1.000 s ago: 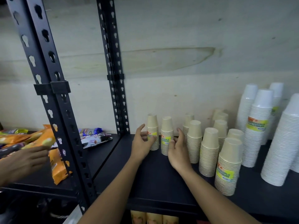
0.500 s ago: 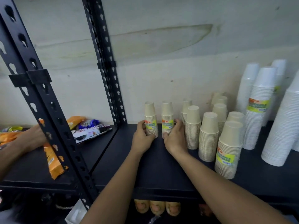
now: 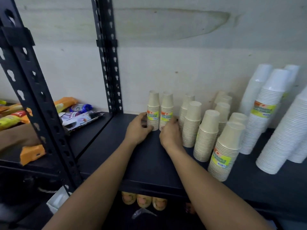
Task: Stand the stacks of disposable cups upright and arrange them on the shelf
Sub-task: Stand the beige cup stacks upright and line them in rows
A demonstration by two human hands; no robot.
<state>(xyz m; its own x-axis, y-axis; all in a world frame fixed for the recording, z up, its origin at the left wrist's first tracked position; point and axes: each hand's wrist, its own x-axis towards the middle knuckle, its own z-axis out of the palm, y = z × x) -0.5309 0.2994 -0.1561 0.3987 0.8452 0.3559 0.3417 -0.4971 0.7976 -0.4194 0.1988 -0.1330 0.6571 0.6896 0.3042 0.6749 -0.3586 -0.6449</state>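
Note:
Two small beige cup stacks with yellow labels stand upright side by side at the back of the black shelf [image 3: 106,146]. My left hand [image 3: 138,128] wraps the base of the left stack [image 3: 153,107]. My right hand [image 3: 171,132] grips the base of the right stack [image 3: 167,108]. Several more beige stacks [image 3: 206,135] stand upright in rows to the right, the nearest one [image 3: 224,151] at the shelf's front.
Tall white cup stacks [image 3: 264,110] stand and lean at the far right. A black perforated upright [image 3: 108,63] rises just left of my hands, another [image 3: 33,100] nearer. Snack packets [image 3: 79,115] lie on the adjoining left shelf. Cups show on the shelf below [image 3: 143,200].
My hands closed on the two small stacks and slid them back toward the wall, side by side. The other person's hand on the left shelf has gone from view.

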